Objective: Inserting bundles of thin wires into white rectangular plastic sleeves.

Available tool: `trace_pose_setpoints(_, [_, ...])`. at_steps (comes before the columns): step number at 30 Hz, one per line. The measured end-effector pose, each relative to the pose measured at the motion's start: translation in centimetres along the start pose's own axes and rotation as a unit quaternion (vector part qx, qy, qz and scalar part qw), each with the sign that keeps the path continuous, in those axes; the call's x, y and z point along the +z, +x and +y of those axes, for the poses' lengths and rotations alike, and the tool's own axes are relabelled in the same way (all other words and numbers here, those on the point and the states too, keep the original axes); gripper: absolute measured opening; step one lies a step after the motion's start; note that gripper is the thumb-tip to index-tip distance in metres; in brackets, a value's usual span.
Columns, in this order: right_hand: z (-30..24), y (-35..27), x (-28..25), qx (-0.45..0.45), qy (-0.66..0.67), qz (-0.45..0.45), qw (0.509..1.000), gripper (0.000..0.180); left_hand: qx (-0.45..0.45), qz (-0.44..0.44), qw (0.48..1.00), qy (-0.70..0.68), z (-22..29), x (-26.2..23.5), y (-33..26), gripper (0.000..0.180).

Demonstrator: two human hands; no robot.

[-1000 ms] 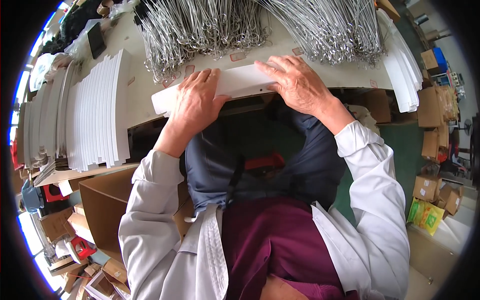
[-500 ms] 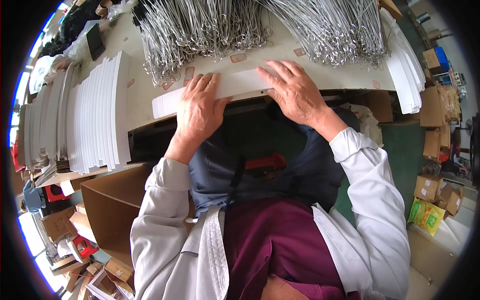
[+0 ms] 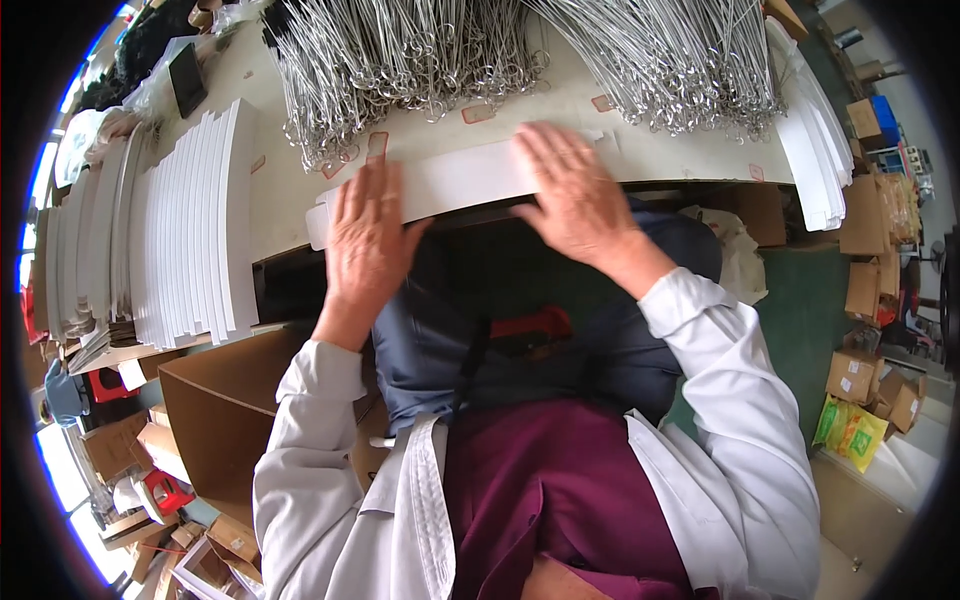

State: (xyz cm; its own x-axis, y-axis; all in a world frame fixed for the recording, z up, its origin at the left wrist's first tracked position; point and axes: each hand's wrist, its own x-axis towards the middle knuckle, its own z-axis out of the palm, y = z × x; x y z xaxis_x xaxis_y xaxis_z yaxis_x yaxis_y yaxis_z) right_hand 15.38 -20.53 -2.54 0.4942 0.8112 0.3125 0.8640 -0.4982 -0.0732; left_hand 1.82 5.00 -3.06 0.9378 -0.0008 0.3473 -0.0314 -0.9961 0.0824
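Note:
A long, narrow white carton (image 3: 460,180) lies along the front edge of the table. My left hand (image 3: 370,235) rests over its left part, fingers stretched out and thumb apart. Over the right part is my right hand (image 3: 580,200), its fingers extended flat and slightly blurred, thumb pointing left. Neither hand grips anything. Beneath the palms, part of the carton is hidden. Just beyond it lie two big heaps of thin metal rods with looped ends, the left heap (image 3: 420,70) and the right heap (image 3: 680,70).
Flat white cartons (image 3: 195,230) stand in a packed row at the left, and more white pieces (image 3: 812,170) lie at the table's right end. An open cardboard box (image 3: 220,420) is below the table on the left. Several brown boxes (image 3: 862,378) stand along the right.
My left hand has slid left and slightly nearer me along the carton. The right hand's fingers have straightened and flattened, and its wrist has shifted a little left.

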Motion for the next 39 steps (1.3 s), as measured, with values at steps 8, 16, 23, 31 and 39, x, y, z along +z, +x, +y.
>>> trace_pose_setpoints(8, [4.6,-2.7,-1.8,0.024,-0.017,0.028,0.999,0.076,-0.019,0.014,0.999,0.048,-3.6,-0.5,-3.0,0.067])
trace_pose_setpoints(16, [0.9,-2.8,-4.8,-0.092,0.073,0.095,0.989,0.034,0.028,-0.167,0.972,-0.161,1.4,-9.3,-3.5,0.06])
trace_pose_setpoints(23, [-4.9,-1.4,-4.2,-0.092,0.171,0.121,0.974,0.038,-0.055,-0.247,0.912,-0.321,5.3,-6.3,-1.1,0.058])
trace_pose_setpoints(31, [-7.7,-6.8,-2.2,0.079,0.292,0.198,0.933,0.043,-0.122,-0.176,0.927,-0.308,7.1,-5.3,-4.0,0.054])
trace_pose_setpoints(39, [-8.2,-7.2,-1.6,0.073,0.306,0.212,0.925,0.038,-0.115,-0.144,0.94,-0.288,7.2,-5.0,-6.1,0.063])
